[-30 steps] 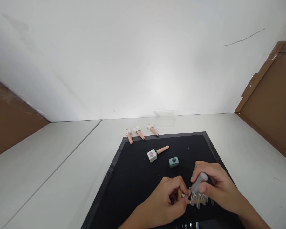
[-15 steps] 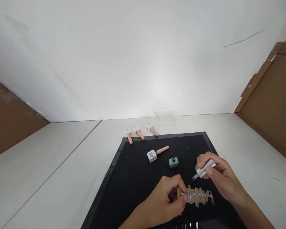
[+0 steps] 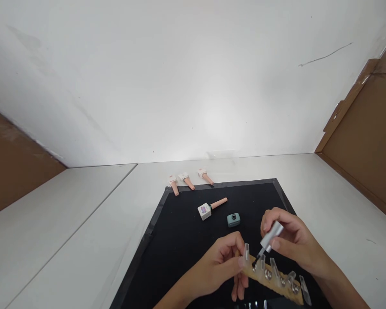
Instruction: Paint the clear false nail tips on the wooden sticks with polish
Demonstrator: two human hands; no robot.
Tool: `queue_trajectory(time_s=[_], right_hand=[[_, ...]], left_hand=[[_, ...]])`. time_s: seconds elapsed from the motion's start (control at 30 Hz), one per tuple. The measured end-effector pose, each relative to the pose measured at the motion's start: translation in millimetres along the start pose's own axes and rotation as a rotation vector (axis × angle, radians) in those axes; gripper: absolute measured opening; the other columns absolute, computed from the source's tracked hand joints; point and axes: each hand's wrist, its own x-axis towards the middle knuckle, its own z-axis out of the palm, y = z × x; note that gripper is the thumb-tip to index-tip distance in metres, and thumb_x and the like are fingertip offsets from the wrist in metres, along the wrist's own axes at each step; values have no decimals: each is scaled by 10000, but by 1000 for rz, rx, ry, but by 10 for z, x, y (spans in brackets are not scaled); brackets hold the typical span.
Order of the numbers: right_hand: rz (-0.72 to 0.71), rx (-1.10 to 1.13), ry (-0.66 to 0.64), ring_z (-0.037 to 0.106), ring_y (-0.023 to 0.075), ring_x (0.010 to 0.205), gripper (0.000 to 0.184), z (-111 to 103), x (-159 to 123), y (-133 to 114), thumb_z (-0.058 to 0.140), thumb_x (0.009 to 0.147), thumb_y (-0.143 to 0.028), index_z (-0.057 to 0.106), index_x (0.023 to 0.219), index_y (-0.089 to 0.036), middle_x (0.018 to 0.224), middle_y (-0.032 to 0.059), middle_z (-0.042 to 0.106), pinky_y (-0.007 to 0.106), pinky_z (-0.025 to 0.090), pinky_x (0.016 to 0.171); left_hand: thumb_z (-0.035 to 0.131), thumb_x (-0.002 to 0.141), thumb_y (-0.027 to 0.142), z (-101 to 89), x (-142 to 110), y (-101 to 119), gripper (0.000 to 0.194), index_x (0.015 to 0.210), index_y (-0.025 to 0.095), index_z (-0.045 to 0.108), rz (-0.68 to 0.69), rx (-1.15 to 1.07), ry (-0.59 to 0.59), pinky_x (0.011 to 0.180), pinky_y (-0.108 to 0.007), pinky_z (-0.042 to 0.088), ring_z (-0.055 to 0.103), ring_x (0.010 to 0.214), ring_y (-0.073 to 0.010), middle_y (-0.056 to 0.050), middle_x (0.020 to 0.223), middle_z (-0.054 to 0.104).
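My left hand [image 3: 223,268] pinches the left end of a tan strip [image 3: 266,278] that carries several clear false nails [image 3: 274,269] on small shiny metal holders. The strip is tilted, its right end lower. Held in my right hand [image 3: 297,240] is a nail polish brush [image 3: 270,240] with a silver cap handle. Its dark bristle tip points down among the nails near the strip's left end; whether it touches a nail I cannot tell. Beyond my hands an uncapped teal polish bottle [image 3: 233,220] stands on the black mat [image 3: 176,240].
A white polish bottle with a pink cap [image 3: 205,210] lies on the mat. Several similar ones, such as a bottle [image 3: 173,184] at the left, lie along the mat's far edge. Shiny small tools [image 3: 256,304] show at the bottom edge. Cardboard panels [image 3: 363,141] flank the white table.
My left hand has turned the strip so its upper face shows and its right end dips. My right hand has brought the brush down and left onto the strip area.
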Motion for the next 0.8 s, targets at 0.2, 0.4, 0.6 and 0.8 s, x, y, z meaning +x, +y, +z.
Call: queue_trajectory(time_s=[0.2, 0.4, 0.6, 0.8], right_hand=[[-22, -28, -12, 431, 117, 581, 282, 12, 34, -56, 676, 793, -485, 595, 801, -215, 717, -18, 468, 233, 392, 542], [-24, -59, -11, 426, 116, 573, 303, 9, 51, -98, 671, 789, -505, 598, 793, -211, 702, -19, 468, 234, 382, 526], [-21, -104, -23, 435, 121, 592, 254, -8, 53, -127, 655, 822, -459, 604, 808, -211, 695, -22, 476, 233, 382, 544], [-71, -79, -11, 429, 115, 595, 198, 17, 23, -86, 646, 844, -424, 605, 829, -231, 711, -26, 484, 225, 366, 551]], left_hand=[[631, 830, 421, 15, 7, 22, 341, 752, 179, 403, 4, -43, -38, 376, -106, 426, 538, 393, -42, 24, 605, 625], [631, 830, 419, 42, 30, 40, 334, 763, 177, 411, -1, -59, -58, 389, -109, 435, 548, 406, -42, 22, 626, 633], [640, 820, 429, 44, 42, 29, 344, 769, 177, 412, -22, -53, -56, 398, -112, 441, 557, 415, -44, 27, 627, 633], [646, 816, 432, 5, -5, 3, 356, 759, 178, 402, -26, -39, -47, 393, -99, 444, 550, 404, -33, 37, 603, 630]])
